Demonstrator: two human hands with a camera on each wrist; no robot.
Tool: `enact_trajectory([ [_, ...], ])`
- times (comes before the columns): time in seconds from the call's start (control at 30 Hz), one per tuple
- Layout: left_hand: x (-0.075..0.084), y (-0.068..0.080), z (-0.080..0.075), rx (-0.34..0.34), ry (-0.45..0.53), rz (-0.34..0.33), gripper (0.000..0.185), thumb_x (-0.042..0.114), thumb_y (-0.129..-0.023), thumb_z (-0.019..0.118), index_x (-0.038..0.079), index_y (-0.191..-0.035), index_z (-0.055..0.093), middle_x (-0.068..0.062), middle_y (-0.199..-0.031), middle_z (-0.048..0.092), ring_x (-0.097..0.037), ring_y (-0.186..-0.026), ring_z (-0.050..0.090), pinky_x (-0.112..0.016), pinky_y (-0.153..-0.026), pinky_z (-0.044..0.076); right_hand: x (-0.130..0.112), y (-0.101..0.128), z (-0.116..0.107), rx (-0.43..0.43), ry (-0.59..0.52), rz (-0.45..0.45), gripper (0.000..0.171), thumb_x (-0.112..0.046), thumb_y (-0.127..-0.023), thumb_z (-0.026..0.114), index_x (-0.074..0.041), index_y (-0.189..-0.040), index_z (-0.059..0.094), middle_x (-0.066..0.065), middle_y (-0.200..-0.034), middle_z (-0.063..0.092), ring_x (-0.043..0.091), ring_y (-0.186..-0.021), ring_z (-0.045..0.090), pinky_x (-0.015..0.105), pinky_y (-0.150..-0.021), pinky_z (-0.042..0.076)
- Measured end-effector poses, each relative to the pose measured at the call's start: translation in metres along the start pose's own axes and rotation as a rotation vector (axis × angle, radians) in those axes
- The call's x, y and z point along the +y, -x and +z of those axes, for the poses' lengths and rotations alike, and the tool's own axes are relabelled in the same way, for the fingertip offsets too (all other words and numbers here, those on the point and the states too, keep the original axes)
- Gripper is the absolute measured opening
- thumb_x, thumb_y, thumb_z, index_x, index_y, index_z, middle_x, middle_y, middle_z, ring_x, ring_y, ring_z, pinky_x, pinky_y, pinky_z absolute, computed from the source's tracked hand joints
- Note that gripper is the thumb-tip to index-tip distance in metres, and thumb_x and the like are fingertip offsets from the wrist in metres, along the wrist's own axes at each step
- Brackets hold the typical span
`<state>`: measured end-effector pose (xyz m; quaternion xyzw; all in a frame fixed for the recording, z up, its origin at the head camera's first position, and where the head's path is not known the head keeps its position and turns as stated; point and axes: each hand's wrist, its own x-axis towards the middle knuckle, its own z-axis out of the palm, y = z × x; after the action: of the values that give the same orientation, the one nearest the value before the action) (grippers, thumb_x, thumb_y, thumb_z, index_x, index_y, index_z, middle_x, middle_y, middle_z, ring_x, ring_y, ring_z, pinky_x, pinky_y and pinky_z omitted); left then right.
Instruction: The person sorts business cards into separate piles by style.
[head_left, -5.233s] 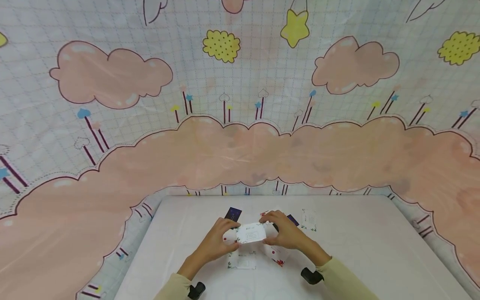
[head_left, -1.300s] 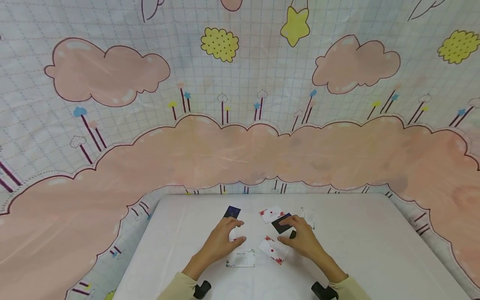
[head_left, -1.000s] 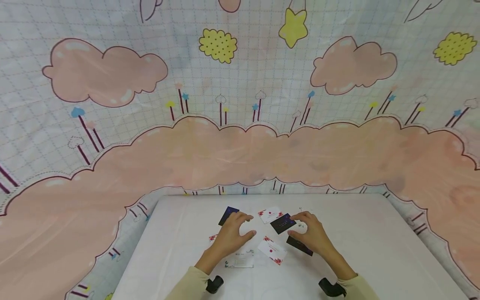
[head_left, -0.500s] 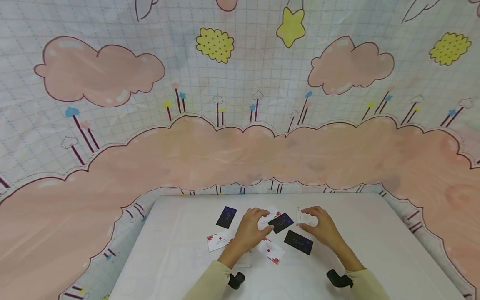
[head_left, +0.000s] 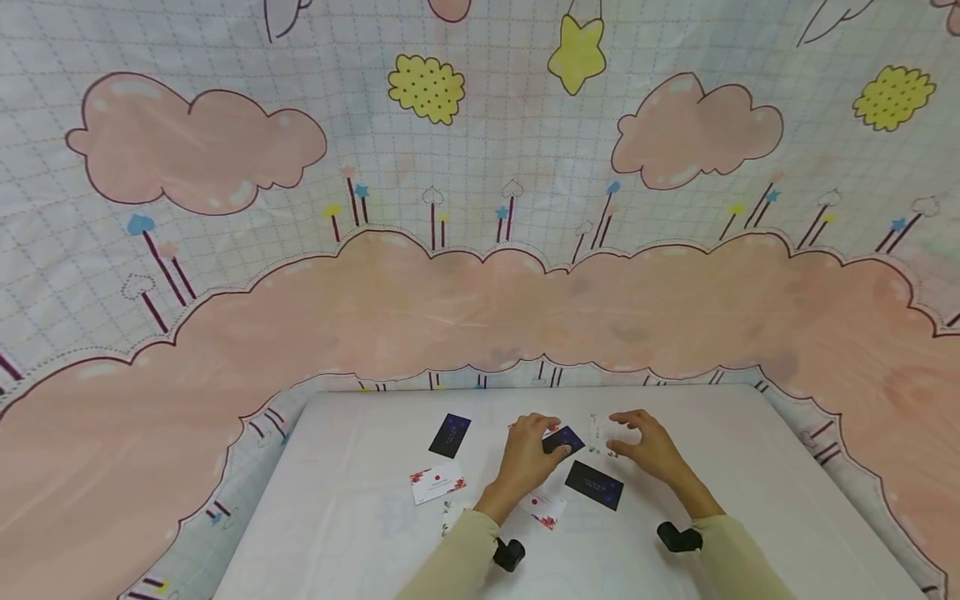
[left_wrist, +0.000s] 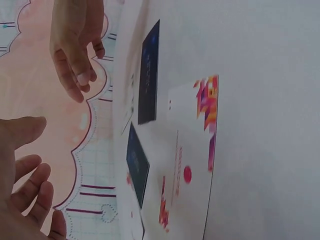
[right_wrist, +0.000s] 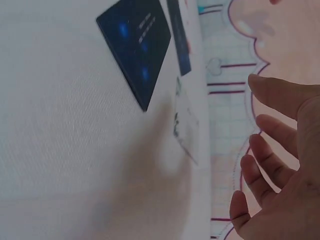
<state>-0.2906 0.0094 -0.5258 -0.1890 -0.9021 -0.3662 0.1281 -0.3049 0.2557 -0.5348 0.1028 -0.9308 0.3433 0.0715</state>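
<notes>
My left hand (head_left: 527,458) hovers over the cards in the middle of the table, fingers loosely curved and holding nothing. Beneath it a dark blue business card (head_left: 573,437) overlaps a white card with red corners. My right hand (head_left: 654,450) is raised at the right, thumb and fingers apart with nothing between them. Nearest to it lies a white leaf-patterned card (head_left: 596,436), partly hidden. A second dark card (head_left: 594,485) lies between the hands, toward me. A white card with red corners (left_wrist: 192,150) fills the foreground of the left wrist view.
Farther left lie a dark card (head_left: 450,435) and a red-cornered white card (head_left: 437,483). A leaf-patterned card (head_left: 450,512) is mostly hidden by the left sleeve (head_left: 453,554). The white table (head_left: 750,500) meets a printed cloud backdrop (head_left: 480,308) at its far edge.
Earliest, both hands held up a white leaf-patterned card; it has left them. Since then both hands have moved right, empty, uncovering the left cards and the dark card between them.
</notes>
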Motion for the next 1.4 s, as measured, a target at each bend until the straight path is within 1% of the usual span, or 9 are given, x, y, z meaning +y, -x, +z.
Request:
enact_trajectory([
  [0.07,0.002,-0.003,0.008,0.007,-0.026,0.005,0.041,0.028,-0.082,0.078,0.012,-0.119,0.069,-0.003,-0.113,0.068,-0.021,-0.105,0.058,-0.036,-0.091,0.045,0.005,-0.003,0.001,-0.005,-0.007,0.012,0.046,-0.021,-0.085,0.075,-0.003,-0.126,0.063,0.019,-0.122,0.061,0.040,-0.111,0.057,0.058,-0.091,0.048],
  [0.17,0.003,-0.006,0.020,0.009,-0.037,0.000,0.040,0.028,-0.082,0.078,0.012,-0.118,0.069,-0.003,-0.111,0.068,-0.021,-0.104,0.058,-0.036,-0.088,0.044,0.012,-0.007,0.003,-0.015,-0.009,0.025,0.046,-0.021,-0.086,0.074,-0.003,-0.126,0.063,0.020,-0.120,0.060,0.041,-0.110,0.057,0.058,-0.090,0.048],
  [0.37,0.001,-0.009,0.041,0.014,-0.058,-0.051,0.039,0.029,-0.083,0.077,0.013,-0.118,0.069,-0.002,-0.108,0.068,-0.020,-0.103,0.058,-0.035,-0.085,0.043,0.025,-0.015,0.006,-0.043,-0.004,0.084,0.045,-0.023,-0.089,0.072,-0.005,-0.128,0.061,0.020,-0.123,0.059,0.039,-0.113,0.056,0.056,-0.091,0.048],
  [0.47,0.001,-0.010,0.048,0.018,-0.075,-0.061,0.038,0.029,-0.082,0.078,0.014,-0.116,0.070,-0.002,-0.107,0.068,-0.020,-0.101,0.058,-0.034,-0.082,0.042,0.029,-0.020,0.009,-0.054,-0.001,0.101,0.045,-0.022,-0.089,0.071,-0.004,-0.128,0.061,0.021,-0.122,0.059,0.040,-0.113,0.056,0.057,-0.092,0.048],
  [0.67,0.002,-0.013,0.056,0.005,-0.088,-0.094,0.037,0.029,-0.083,0.077,0.013,-0.116,0.070,-0.004,-0.109,0.068,-0.022,-0.102,0.058,-0.035,-0.082,0.041,0.034,-0.031,0.014,-0.090,-0.021,0.156,0.047,-0.021,-0.087,0.072,-0.003,-0.129,0.061,0.022,-0.125,0.058,0.039,-0.115,0.054,0.057,-0.096,0.045],
  [0.9,0.004,-0.020,0.064,0.024,-0.111,-0.131,0.035,0.029,-0.082,0.078,0.014,-0.113,0.071,-0.005,-0.108,0.068,-0.023,-0.100,0.058,-0.036,-0.080,0.041,0.040,-0.039,0.015,-0.118,0.034,0.173,0.050,-0.020,-0.085,0.074,0.000,-0.129,0.061,0.023,-0.120,0.059,0.037,-0.110,0.054,0.055,-0.096,0.045],
  [1.1,0.007,-0.023,0.070,-0.023,-0.135,-0.173,0.037,0.032,-0.082,0.078,0.016,-0.114,0.072,-0.005,-0.111,0.068,-0.023,-0.101,0.057,-0.038,-0.083,0.041,0.044,-0.044,0.014,-0.145,0.032,0.206,0.051,-0.020,-0.086,0.073,0.001,-0.130,0.059,0.022,-0.119,0.059,0.035,-0.107,0.054,0.054,-0.096,0.045],
  [1.3,0.006,-0.025,0.079,-0.041,-0.166,-0.191,0.037,0.035,-0.081,0.078,0.018,-0.114,0.073,-0.004,-0.110,0.067,-0.023,-0.101,0.056,-0.040,-0.084,0.039,0.045,-0.046,0.015,-0.158,0.051,0.188,0.046,-0.017,-0.088,0.070,0.004,-0.127,0.061,0.024,-0.119,0.060,0.036,-0.106,0.055,0.054,-0.097,0.045],
  [1.4,0.007,-0.026,0.082,-0.049,-0.179,-0.197,0.036,0.035,-0.081,0.078,0.018,-0.112,0.074,-0.004,-0.108,0.067,-0.023,-0.101,0.055,-0.041,-0.084,0.038,0.046,-0.045,0.016,-0.152,0.072,0.179,0.044,-0.017,-0.087,0.071,0.004,-0.125,0.063,0.024,-0.118,0.061,0.037,-0.107,0.056,0.054,-0.097,0.045],
])
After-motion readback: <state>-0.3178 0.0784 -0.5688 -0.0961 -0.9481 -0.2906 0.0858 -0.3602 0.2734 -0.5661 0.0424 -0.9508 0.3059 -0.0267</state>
